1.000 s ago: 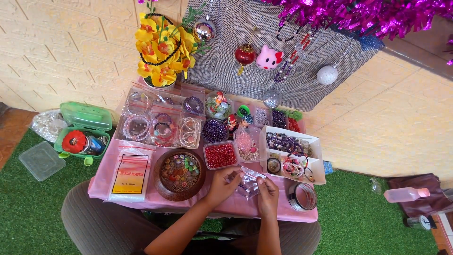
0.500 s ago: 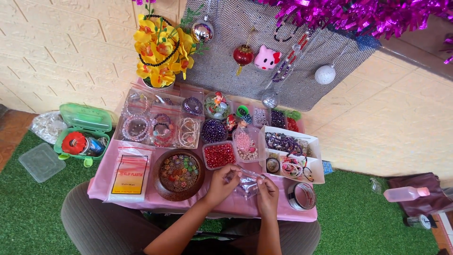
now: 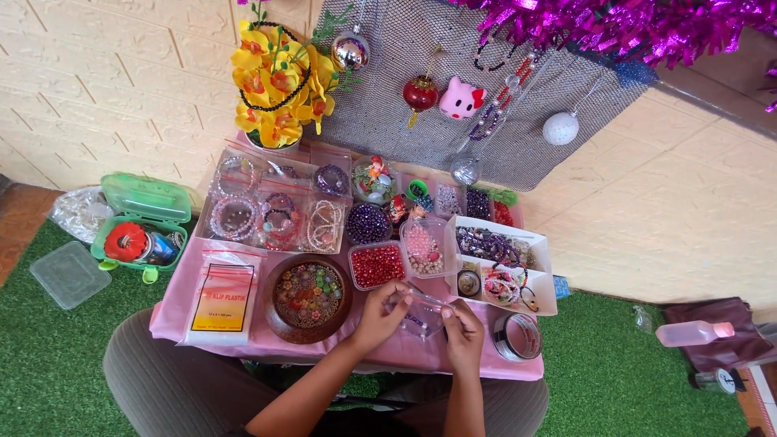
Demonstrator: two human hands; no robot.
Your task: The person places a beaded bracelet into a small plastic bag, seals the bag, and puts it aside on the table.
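While both hands pinch it, the clear plastic bag (image 3: 421, 311) spans left hand (image 3: 380, 311) to right hand (image 3: 463, 328) — fingers clenched.

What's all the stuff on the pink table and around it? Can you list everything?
Wooden bowl: one, brown, colourful beads inside, front.
Red bead tub: one, clear, beside bowl.
White tray: one, bracelets inside, right.
Bagged bracelets: several, clear packets, back left.
Yellow flowers: one bunch, back.
Green box: one, open, on grass.
Pink bottle: one, far right.
Small clear bag: one, held by both hands.
Left hand, right hand: each grip pinches it.
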